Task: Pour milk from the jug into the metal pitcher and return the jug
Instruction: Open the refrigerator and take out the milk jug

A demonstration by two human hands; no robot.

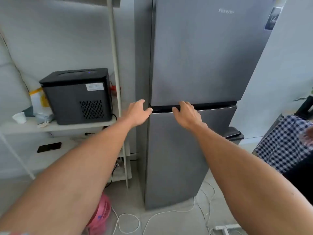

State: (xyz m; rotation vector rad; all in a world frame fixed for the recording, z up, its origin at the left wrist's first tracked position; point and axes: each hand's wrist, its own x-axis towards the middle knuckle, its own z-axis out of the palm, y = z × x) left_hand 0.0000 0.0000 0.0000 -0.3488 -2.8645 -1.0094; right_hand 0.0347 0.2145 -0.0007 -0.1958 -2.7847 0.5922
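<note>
Two hands at fridge (pixel 194 65) door gap: right hand (pixel 186 114) hooked in slot, left hand (pixel 138 112) loose, holding nothing. No jug or pitcher seen, prob. jug inside. Pull lower door slow & straight.

A home kitchen corner, this: a tall grey two-door fridge (pixel 191 68) stands straight ahead, a black countertop appliance (pixel 76 95) sits on a white shelf rack (pixel 50 127) to its left, and white cables (pixel 169 212) trail across the tiled floor near us.
</note>
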